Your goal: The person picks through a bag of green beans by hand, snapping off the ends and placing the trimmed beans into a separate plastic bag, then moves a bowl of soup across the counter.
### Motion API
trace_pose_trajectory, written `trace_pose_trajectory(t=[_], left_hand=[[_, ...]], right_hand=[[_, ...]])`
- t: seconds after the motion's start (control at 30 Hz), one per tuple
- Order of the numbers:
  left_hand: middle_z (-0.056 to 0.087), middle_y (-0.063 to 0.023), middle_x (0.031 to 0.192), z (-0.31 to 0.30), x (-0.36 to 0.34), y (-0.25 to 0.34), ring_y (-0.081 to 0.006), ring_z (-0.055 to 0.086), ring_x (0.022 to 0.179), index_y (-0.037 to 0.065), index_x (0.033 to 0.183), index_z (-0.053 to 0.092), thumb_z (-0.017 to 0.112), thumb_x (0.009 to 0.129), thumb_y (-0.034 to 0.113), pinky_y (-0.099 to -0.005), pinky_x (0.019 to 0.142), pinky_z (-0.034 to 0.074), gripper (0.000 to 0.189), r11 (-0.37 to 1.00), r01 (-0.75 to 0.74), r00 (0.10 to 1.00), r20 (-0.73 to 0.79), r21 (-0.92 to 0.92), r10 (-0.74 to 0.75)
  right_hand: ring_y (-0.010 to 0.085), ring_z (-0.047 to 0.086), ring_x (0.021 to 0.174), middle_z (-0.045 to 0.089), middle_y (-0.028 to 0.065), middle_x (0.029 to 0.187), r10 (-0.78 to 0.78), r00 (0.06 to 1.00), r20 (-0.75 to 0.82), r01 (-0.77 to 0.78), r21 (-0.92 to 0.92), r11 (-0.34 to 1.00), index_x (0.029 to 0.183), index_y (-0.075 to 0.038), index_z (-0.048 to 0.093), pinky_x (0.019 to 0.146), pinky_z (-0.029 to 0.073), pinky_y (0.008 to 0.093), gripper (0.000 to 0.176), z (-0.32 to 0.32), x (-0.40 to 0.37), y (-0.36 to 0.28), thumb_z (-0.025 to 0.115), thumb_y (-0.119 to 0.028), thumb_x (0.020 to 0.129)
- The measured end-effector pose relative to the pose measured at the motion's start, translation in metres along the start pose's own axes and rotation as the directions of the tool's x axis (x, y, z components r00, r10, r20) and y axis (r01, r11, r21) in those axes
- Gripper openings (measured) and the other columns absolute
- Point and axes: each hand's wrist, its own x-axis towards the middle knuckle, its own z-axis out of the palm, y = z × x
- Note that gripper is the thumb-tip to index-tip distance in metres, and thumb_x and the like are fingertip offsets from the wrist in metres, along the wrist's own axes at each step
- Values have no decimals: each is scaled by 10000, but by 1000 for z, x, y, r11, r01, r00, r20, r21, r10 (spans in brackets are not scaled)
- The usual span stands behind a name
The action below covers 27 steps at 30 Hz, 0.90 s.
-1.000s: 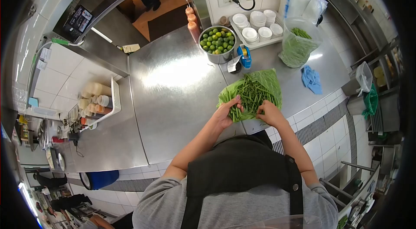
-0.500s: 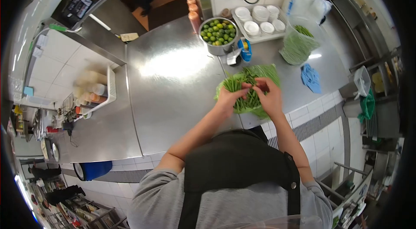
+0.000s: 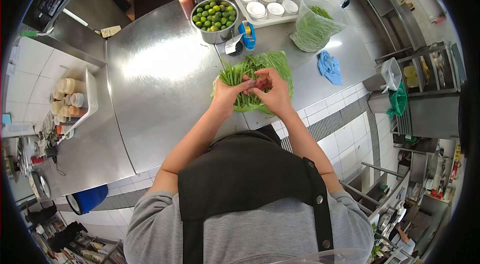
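Observation:
A green plastic bag (image 3: 281, 64) lies spread on the steel counter, with a pile of green beans (image 3: 252, 66) on it. My left hand (image 3: 228, 95) is closed round a bunch of the beans, whose ends stick up past the fingers. Beside it my right hand (image 3: 272, 91) has its fingers curled in, its thumb and fingertips close to the left thumb. What the right fingertips hold, if anything, is too small to tell. Both hands are over the near part of the pile.
On the steel counter (image 3: 165, 109) stand a pot of limes (image 3: 215, 36), a blue tape dispenser (image 3: 247, 35), a tray of white bowls (image 3: 267, 21), a clear bin with greens (image 3: 317, 24) and a blue cloth (image 3: 330, 67). Orange bottles (image 3: 185, 1) stand behind the pot.
The whole view has shifted, so the counter and its objects appear further left and higher. Both hands stay over the beans, and the fingertips remain close together.

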Motion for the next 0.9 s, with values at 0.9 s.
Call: trace_pose_trajectory(t=[0.9], left_hand=[[659,-60,834,-7,-1,9,-142,617,687,13,939,621,784,803,-51,-293,622,497,221,982,99,991,71,158,-111]], right_hand=[[198,564,661,588,86,766,7,982,-189,-87,-414,906,882,-28,679,622,469,323,153,-16,16,63,785,-125,830]])
